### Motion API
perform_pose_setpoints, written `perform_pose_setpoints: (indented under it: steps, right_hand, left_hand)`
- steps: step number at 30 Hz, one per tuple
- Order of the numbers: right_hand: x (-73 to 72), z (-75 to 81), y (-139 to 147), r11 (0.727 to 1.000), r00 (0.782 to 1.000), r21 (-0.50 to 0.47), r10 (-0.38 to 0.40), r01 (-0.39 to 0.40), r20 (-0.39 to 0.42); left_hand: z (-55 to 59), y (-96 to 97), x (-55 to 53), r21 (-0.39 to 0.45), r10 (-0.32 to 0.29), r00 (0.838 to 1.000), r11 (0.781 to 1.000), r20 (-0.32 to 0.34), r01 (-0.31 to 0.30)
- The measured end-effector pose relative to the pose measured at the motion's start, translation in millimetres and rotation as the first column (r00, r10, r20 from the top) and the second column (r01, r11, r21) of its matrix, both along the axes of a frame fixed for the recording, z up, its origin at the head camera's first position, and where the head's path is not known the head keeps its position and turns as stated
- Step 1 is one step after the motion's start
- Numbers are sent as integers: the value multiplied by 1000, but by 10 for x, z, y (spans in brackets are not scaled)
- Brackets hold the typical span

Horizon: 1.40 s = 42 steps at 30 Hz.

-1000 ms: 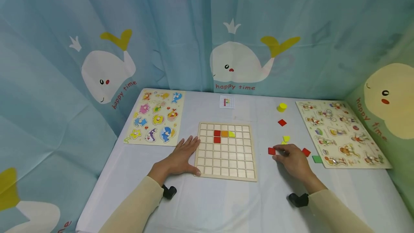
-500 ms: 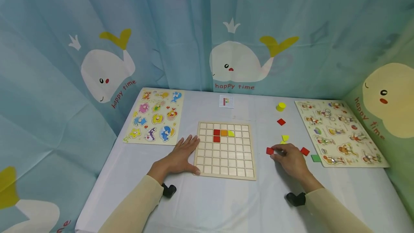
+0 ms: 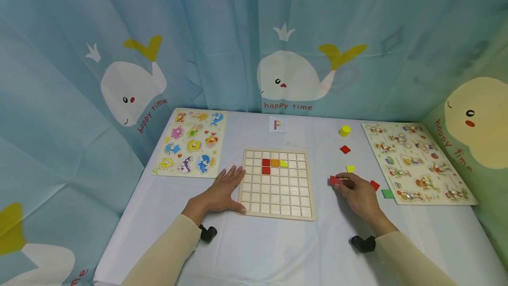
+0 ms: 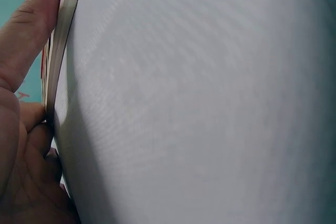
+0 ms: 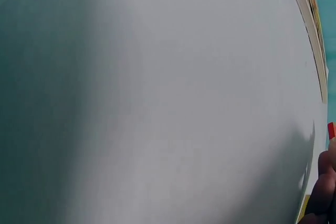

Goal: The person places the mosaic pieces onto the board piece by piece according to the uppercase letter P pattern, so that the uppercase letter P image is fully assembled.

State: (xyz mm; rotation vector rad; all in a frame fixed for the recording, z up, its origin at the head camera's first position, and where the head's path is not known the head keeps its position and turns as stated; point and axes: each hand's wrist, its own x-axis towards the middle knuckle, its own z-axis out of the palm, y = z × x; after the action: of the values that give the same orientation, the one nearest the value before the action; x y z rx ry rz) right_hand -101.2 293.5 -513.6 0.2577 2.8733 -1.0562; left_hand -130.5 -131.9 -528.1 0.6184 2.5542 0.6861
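Pinching red tile (image 3: 334, 180) in right hand (image 3: 359, 194) by right edge, right of board (image 3: 275, 184); cannot tell if more held | with left hand (image 3: 220, 194) spread at board's left rim | judged light, stiff, slightly slippery, hardly fragile | best held by opposite edges

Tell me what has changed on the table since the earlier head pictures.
The right hand still pinches the red tile, which has shifted slightly up the head view, away from the person. The second yellow piece, just below the yellow piece, no longer shows; the hand may cover or hold it. The left hand stays at the grid board's left edge; the board's coloured tiles are unchanged.
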Motion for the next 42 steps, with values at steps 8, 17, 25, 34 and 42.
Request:
perform_pose_setpoints:
  steps: [8, 17, 25, 34, 42]
  right_hand:
    - [-31, 2, -126, 998, 995, -50, -42, 38, -94]
    - [-102, 100, -352, 994, 992, -105, -12, -2, -128]
    - [-190, 149, -608, 987, 992, -158, -2, -18, -122]
    - [-245, 143, -962, 970, 992, -233, 48, -74, -115]
    - [-256, 89, -1265, 946, 983, -281, 129, -162, -132]
  left_hand:
    - [-6, -10, 12, -7, -6, 1000, 1000, -3, 6]
    - [7, 4, 9, -18, -4, 1000, 1000, -13, 4]
    - [-8, 4, 11, -18, -3, 1000, 1000, -17, 3]
    - [-6, 9, 11, -6, 9, 1000, 1000, -11, -9]
    - [10, 5, 22, 7, 17, 1000, 1000, -6, -17]
